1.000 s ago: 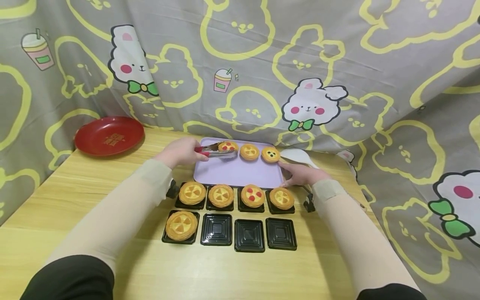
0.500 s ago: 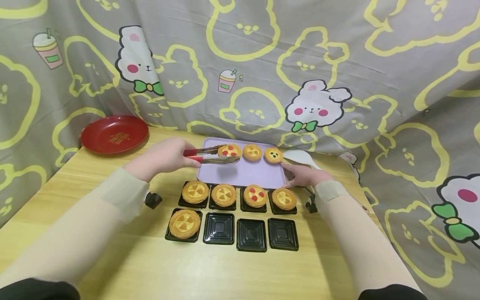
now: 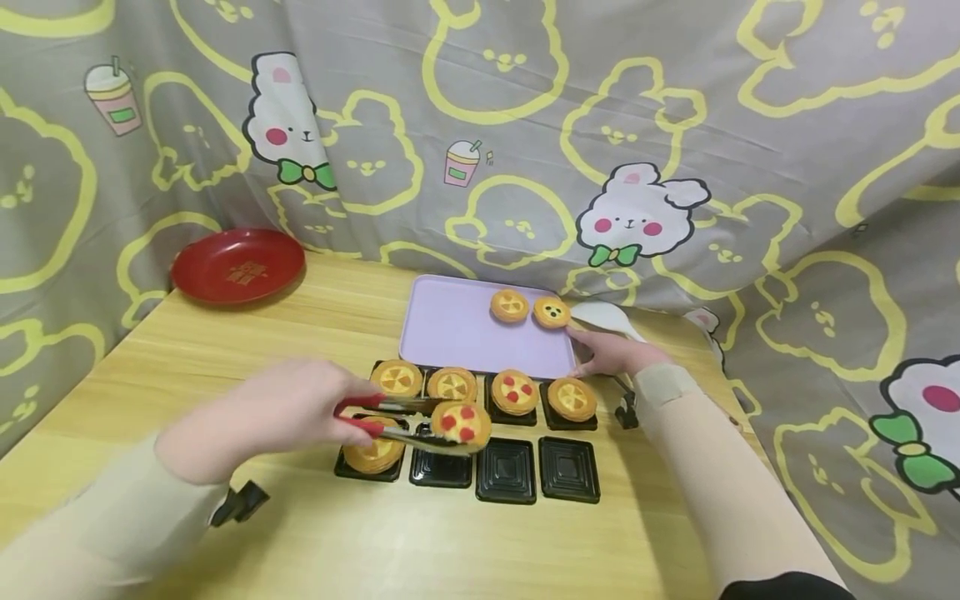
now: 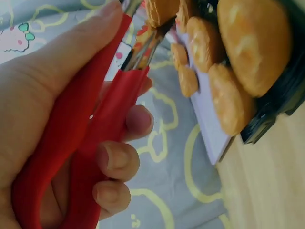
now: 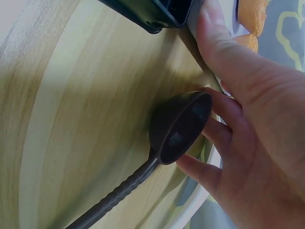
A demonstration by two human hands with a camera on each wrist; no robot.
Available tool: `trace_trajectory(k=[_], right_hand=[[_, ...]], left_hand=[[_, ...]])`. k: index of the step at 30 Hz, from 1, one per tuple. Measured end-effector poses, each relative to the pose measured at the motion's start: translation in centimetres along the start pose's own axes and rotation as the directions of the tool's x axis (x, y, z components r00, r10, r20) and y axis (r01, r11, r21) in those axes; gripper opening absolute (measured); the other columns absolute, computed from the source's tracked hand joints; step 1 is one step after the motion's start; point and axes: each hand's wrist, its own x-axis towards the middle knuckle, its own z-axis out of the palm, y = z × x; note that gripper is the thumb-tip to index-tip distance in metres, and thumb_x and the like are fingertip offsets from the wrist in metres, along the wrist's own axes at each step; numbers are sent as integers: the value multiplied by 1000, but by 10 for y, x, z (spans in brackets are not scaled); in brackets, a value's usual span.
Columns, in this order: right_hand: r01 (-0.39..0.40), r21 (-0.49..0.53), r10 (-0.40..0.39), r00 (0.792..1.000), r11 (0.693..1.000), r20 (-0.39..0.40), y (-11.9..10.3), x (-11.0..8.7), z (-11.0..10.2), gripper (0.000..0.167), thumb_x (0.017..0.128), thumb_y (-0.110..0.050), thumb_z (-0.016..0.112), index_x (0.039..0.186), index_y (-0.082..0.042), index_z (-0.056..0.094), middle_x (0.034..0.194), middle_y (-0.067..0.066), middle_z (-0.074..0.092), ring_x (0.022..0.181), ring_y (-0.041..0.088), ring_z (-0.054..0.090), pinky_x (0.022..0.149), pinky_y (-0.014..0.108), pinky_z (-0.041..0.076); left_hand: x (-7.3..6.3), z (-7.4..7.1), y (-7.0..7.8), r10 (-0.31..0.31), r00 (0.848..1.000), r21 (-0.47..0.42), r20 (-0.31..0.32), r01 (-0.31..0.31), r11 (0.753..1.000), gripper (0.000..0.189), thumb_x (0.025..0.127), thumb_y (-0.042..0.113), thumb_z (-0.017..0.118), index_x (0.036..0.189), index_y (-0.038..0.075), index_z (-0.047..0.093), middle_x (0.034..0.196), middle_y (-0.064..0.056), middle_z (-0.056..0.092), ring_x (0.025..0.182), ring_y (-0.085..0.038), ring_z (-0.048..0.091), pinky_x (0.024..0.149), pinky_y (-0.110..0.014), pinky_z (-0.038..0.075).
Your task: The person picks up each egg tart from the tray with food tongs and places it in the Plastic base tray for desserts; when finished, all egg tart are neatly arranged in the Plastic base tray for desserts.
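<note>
My left hand grips red-handled metal tongs. Between the tongs' tips an egg tart with red toppings is held above the front row, partly over a black square tray in the second place from the left. Resting at the right edge of the lilac tray, my right hand holds its near corner, thumb on the rim. Two tarts lie on that tray: a plain-topped one and one with dark dots.
Several black square trays stand in two rows; the back row bears tarts, among them a red-topped one. Black trays at front right hold nothing. A dark ladle lies by my right fingers. A red plate stands back left.
My left hand has lifted the red-topped tart off the lilac tray with the tongs and brought it nearer, down over the front row. The right hand stays at the tray's edge.
</note>
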Motion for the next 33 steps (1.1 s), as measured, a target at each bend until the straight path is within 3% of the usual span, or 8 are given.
trace_trajectory(k=[5,13,19,23,25,29,32,33], right_hand=[[-15,27,15,1000,1000,3,0,-3,1,98,88,-38,73,153,6,15,158,26,15,143,43,19,114,50,15],[-37,41,36,999,998,18,-2,-4,2,98,88,-35,74,154,5,14,158,25,14,143,42,17,115,50,14],[-26,17,26,1000,1000,11,-2,-2,3,97,88,-37,73,154,5,15,158,25,15,143,43,19,114,50,15],[-12,19,12,1000,1000,1,-4,-3,1,97,88,-36,74,153,7,16,157,27,16,142,44,20,114,51,16],[-7,24,7,1000,1000,-4,-5,-4,0,96,88,-35,74,152,8,17,157,28,16,142,45,21,114,52,16],[-16,27,16,1000,1000,1,-5,-3,-2,96,88,-35,74,153,7,17,157,26,16,143,44,19,114,51,15],[-16,21,16,1000,1000,1,-5,-2,-2,96,88,-36,73,153,7,17,158,26,16,143,43,19,114,51,15],[-16,20,16,1000,1000,1,-5,-2,-2,96,88,-35,73,153,7,17,158,26,16,143,43,19,114,51,15]], left_hand=[[-13,16,7,23,1000,72,-14,-22,997,52,75,55,79,109,16,74,88,9,70,73,-10,62,67,-41,52],[-13,32,5,-2,999,63,-34,4,998,48,73,54,80,104,17,74,81,12,66,70,-7,59,65,-40,51],[-13,34,5,-45,999,41,-22,45,998,59,70,55,82,112,13,73,92,5,71,80,-16,66,71,-43,53],[-15,28,5,-70,997,11,-22,71,997,65,69,54,83,116,10,72,104,0,72,91,-23,68,80,-46,53],[-15,21,4,-66,997,-18,-28,66,998,62,71,53,83,115,11,72,102,2,72,86,-18,67,76,-42,53],[-10,0,1,-60,997,-95,-51,55,994,58,73,61,78,109,16,71,73,10,60,61,-6,51,54,-30,43],[4,-16,-5,-92,993,-150,-69,81,985,66,72,68,74,114,17,70,64,8,49,56,-8,43,50,-29,36],[11,-20,-8,-105,991,-165,-80,91,982,68,72,68,74,116,16,70,68,8,54,59,-9,47,53,-31,40]])
